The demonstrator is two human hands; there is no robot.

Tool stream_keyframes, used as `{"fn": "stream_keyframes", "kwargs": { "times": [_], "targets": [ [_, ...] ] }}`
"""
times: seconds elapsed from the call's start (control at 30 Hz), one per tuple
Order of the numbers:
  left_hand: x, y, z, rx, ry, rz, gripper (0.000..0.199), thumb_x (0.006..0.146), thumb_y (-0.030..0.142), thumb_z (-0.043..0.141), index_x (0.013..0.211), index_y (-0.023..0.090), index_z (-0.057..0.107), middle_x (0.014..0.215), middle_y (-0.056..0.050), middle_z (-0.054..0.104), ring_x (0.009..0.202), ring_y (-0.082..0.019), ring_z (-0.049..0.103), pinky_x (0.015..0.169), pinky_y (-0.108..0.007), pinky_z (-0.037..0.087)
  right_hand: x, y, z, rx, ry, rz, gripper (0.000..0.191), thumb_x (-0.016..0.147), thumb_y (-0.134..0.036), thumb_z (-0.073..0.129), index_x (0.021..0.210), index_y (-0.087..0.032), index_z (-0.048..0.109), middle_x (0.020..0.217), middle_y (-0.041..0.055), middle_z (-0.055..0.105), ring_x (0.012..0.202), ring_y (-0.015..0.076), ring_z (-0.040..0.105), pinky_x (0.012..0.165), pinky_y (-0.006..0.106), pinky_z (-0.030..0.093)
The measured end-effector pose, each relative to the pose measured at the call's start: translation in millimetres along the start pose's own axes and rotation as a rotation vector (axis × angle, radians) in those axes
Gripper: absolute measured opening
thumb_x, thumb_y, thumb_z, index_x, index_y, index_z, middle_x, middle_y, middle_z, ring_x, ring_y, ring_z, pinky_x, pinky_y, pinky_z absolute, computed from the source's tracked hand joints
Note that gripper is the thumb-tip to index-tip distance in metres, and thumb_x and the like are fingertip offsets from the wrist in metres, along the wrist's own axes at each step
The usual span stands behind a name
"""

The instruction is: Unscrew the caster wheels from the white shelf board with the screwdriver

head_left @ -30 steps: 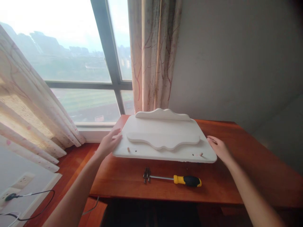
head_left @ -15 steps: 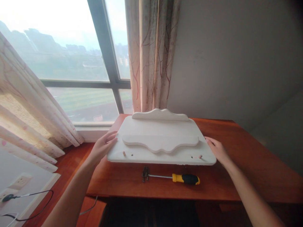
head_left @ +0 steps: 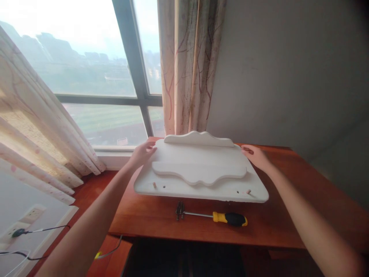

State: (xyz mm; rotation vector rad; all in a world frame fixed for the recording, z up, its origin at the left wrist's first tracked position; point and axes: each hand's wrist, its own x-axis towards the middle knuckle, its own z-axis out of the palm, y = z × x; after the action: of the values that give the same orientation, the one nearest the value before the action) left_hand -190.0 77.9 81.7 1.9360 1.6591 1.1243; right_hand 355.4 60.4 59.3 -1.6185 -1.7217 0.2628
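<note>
A white wooden board (head_left: 198,154) lies on the desk. A scalloped white strip stands along its far edge, and a similar white scalloped piece (head_left: 198,173) stands across its middle. Two short wooden dowels (head_left: 154,185) stick up near the front corners, each beside a small hole. At the far left corner my left hand (head_left: 144,154) grips the board's edge. My right hand (head_left: 255,156) has its fingers curled at the far right corner. In front of the board lie a yellow-and-black screwdriver (head_left: 230,218) and several dark screws (head_left: 180,210).
The reddish-brown wooden desk (head_left: 288,184) extends to the right along a grey wall. A window (head_left: 100,77) and patterned curtains (head_left: 187,69) are behind and to the left. Wall sockets with a plugged-in black cable (head_left: 19,232) sit at lower left.
Both hands have moved along the board's sides, from about the middle to the far corners. The board stays in place on the desk, and the view has shifted slightly.
</note>
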Motion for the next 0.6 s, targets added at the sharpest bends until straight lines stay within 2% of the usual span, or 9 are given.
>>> {"fn": "stream_keyframes", "kwargs": {
  "times": [0.17,0.3,0.4,0.6],
  "targets": [
    [53.1,-0.1,26.1,-0.015,-0.034,0.073,0.043,0.068,0.049,0.074,0.1,0.02,0.076,0.106,-0.011,0.075,0.079,-0.023,0.066,0.08,-0.034,0.05,43.8,-7.8,26.3,0.009,-0.043,-0.019,0.037,0.081,-0.031,0.07,0.117,-0.02,0.073,0.114,0.0094,0.075,0.081,0.0211,0.071,0.082,0.039,0.057],
    [77.8,-8.0,39.6,-0.079,-0.094,0.088,0.047,0.064,0.047,0.078,0.101,0.018,0.078,0.091,-0.009,0.076,0.073,-0.021,0.064,0.076,-0.031,0.047,59.3,-6.8,37.0,0.024,-0.07,-0.021,0.033,0.083,-0.029,0.068,0.113,-0.018,0.075,0.11,0.0096,0.076,0.088,0.0227,0.071,0.089,0.04,0.055],
    [84.3,-14.4,45.8,-0.156,-0.129,0.056,0.053,0.066,0.052,0.077,0.102,0.014,0.079,0.08,-0.008,0.075,0.073,-0.023,0.065,0.075,-0.032,0.047,62.2,-3.3,39.8,0.04,-0.053,-0.007,0.032,0.085,-0.031,0.065,0.112,-0.017,0.076,0.109,0.011,0.076,0.093,0.0249,0.071,0.091,0.042,0.053],
    [79.5,-18.1,50.1,-0.324,-0.13,-0.016,0.073,0.062,0.064,0.079,0.111,0.009,0.077,0.086,-0.012,0.076,0.075,-0.023,0.067,0.075,-0.034,0.049,58.2,3.4,45.4,0.098,0.004,0.001,0.037,0.086,-0.042,0.065,0.111,-0.017,0.077,0.113,0.0115,0.076,0.097,0.0269,0.07,0.092,0.042,0.053]
  ]
}}
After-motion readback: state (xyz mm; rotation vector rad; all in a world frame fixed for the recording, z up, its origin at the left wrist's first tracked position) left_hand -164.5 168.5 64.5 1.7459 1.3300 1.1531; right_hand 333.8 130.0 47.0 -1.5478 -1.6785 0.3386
